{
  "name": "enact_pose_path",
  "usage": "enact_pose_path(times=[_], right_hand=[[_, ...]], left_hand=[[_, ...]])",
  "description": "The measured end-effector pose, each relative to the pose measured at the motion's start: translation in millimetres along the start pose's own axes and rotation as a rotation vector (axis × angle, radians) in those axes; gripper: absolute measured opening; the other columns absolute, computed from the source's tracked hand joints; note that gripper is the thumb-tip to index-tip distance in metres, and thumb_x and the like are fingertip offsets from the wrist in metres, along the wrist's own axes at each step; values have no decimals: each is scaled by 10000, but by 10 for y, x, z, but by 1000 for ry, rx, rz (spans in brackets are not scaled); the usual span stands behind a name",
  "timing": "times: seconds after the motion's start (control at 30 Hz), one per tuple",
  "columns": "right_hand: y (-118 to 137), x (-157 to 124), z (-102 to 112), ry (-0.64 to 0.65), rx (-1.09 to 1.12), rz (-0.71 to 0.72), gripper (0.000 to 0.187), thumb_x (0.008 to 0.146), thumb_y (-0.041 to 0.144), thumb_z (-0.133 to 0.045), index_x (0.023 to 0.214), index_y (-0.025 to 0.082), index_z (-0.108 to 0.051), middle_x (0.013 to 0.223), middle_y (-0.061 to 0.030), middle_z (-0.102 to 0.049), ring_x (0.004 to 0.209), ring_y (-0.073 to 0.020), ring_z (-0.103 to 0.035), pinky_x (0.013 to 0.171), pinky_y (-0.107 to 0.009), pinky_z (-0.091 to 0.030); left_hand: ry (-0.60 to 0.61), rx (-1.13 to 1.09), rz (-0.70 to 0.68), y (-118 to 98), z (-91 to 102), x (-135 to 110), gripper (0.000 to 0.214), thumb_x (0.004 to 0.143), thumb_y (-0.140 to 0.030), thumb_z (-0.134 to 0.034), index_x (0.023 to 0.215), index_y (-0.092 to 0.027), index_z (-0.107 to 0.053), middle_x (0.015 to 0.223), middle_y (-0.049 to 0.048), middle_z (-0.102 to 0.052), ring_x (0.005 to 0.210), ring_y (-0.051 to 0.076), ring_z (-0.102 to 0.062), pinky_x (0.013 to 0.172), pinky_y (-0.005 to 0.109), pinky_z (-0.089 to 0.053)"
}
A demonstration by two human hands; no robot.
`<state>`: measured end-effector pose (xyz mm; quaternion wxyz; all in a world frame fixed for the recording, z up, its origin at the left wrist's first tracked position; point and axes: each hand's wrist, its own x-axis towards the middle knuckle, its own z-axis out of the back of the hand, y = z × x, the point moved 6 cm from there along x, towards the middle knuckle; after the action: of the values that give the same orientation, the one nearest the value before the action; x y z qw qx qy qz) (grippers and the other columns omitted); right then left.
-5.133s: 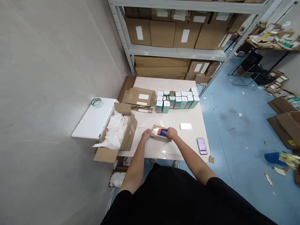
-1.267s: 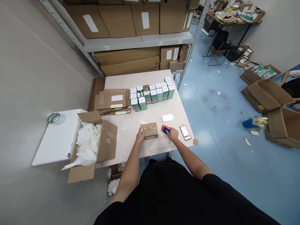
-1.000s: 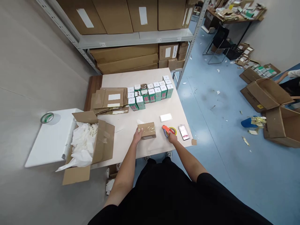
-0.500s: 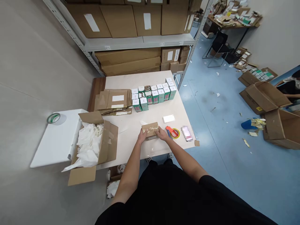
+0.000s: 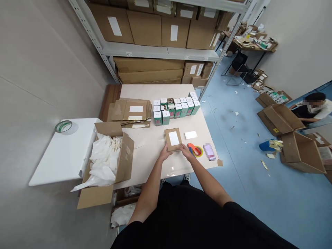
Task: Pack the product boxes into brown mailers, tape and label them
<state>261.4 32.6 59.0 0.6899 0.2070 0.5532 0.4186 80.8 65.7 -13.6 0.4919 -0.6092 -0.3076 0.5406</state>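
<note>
Both hands hold a small cardboard box [image 5: 169,134] over the near part of the table, its face with a white label turned up. My left hand [image 5: 165,152] grips its lower left corner, and my right hand [image 5: 184,150] closes on the lower right. Close by my right hand lies an orange tape dispenser [image 5: 192,148] with a yellow tape roll [image 5: 199,151]. A white card [image 5: 191,135] lies just beyond that hand. Farther back stand rows of green and white boxes [image 5: 178,110].
Left of them is a pile of flattened cardboard [image 5: 133,110]. An open carton [image 5: 126,157] with white packing material stands at the table's left, near a tape roll [image 5: 63,126]. A phone [image 5: 209,152] lies near the right edge. Across the floor, a person [image 5: 315,105] sits by open cartons [image 5: 301,152].
The cardboard box has been turned in my hands: its taped side faced up before, now its labelled face does. The view has shifted, bringing the seated person into sight.
</note>
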Motion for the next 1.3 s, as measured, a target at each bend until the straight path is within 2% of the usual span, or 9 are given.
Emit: enact_pose_path(times=[0.07,0.17,0.37,0.57,0.7,0.87,1.0,1.2,1.3], right_hand=[[18,17,-107,7,11,25,651,976,375,-514,1595,224,-383,1526,-99,-560,1416,-215,-524,1131,-366,-460],[109,32,-146,-39,22,96,653,965,362,-516,1596,252,-387,1523,-97,-562,1412,-226,-527,1127,-393,-466],[233,93,116,-128,-42,165,655,974,392,-465,1609,275,-355,1595,-69,-479,1475,-210,-446,1141,-373,-452],[240,326,678,-200,-72,250,672,961,394,-478,1610,299,-333,1641,-46,-411,1490,-213,-410,1168,-371,-408],[125,666,1113,-234,-154,219,624,976,392,-450,1587,294,-371,1612,-35,-452,1425,-214,-480,1128,-345,-435],[-321,1349,1527,-189,-350,70,495,934,266,-531,1426,219,-537,1483,-77,-582,1219,-236,-625,1008,-330,-497],[-759,1794,1647,-96,-568,7,391,925,256,-582,1310,191,-567,1321,-104,-676,1076,-251,-670,891,-335,-509],[-1106,1995,1516,62,-718,58,412,902,238,-583,1311,200,-570,1518,-124,-538,1045,-255,-689,775,-317,-503],[-1137,2011,1460,93,-720,81,528,901,199,-546,1428,198,-515,1463,-132,-592,1078,-275,-686,788,-327,-502]], left_hand=[[13,-20,29,53,-32,16,989,723,-197,-817,1600,-218,-360,1552,140,-521,1446,328,-476,1150,457,-457],[-108,61,52,46,56,43,789,774,-161,-743,1520,-208,-492,1550,129,-524,1458,327,-462,1160,482,-448],[-254,99,-63,-361,138,176,488,943,-214,-537,1427,-207,-596,1443,106,-625,1374,275,-550,1144,450,-477],[-258,136,-170,-830,-245,484,408,981,-265,-506,1366,-228,-637,1415,97,-641,1295,251,-605,1083,400,-514],[-223,155,-139,-929,-629,760,405,968,-235,-518,1353,-211,-641,1384,107,-660,1211,239,-651,1038,370,-530],[-136,221,50,-720,-1160,1296,463,923,-205,-570,1383,-187,-617,1345,116,-685,1139,219,-687,991,334,-532],[-109,371,262,-383,-1489,1761,661,851,-226,-669,1491,-177,-509,1465,134,-607,1296,258,-611,1056,339,-484],[-241,469,416,-44,-1652,2050,795,810,-236,-713,1542,-127,-420,1538,172,-529,1401,281,-525,1106,326,-432],[-305,506,398,-27,-1655,2043,724,837,-277,-701,1508,-149,-461,1506,159,-563,1367,270,-554,1074,306,-438]])
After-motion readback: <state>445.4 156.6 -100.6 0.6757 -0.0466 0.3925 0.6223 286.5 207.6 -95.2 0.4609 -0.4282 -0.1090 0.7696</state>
